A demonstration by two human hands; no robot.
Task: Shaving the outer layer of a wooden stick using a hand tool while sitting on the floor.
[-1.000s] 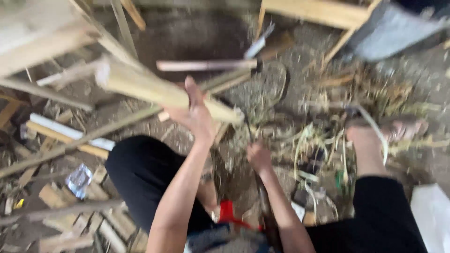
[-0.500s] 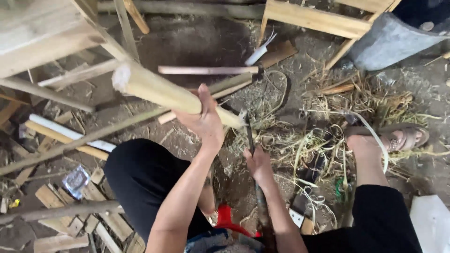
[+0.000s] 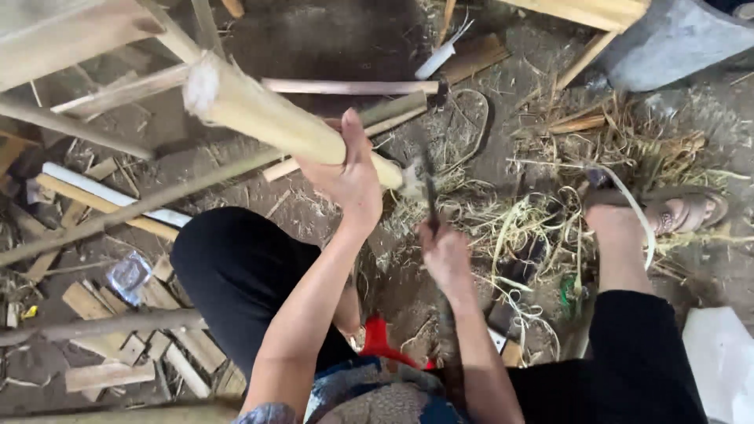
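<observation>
Bamboo pole point(image 3: 275, 122) lies slanted across the view, its pale cut end raised at upper left, its lower end down by the straw-strewn ground point(image 3: 503, 157). Left hand point(image 3: 349, 177) wraps it near that lower end, fingers curled tight around the shaft. Right hand point(image 3: 444, 255) has its fingers closed on a dark blade point(image 3: 428, 184) whose edge meets the pole's tip. The step in hand looks like trimming; a next stroke would call for a firm hold and fingers kept off the edge

Soft, even daylight with no glare and only faint shadows. The right hand point(image 3: 444, 255) and the blade it holds are smeared with motion blur; the edges look slightly soft.
</observation>
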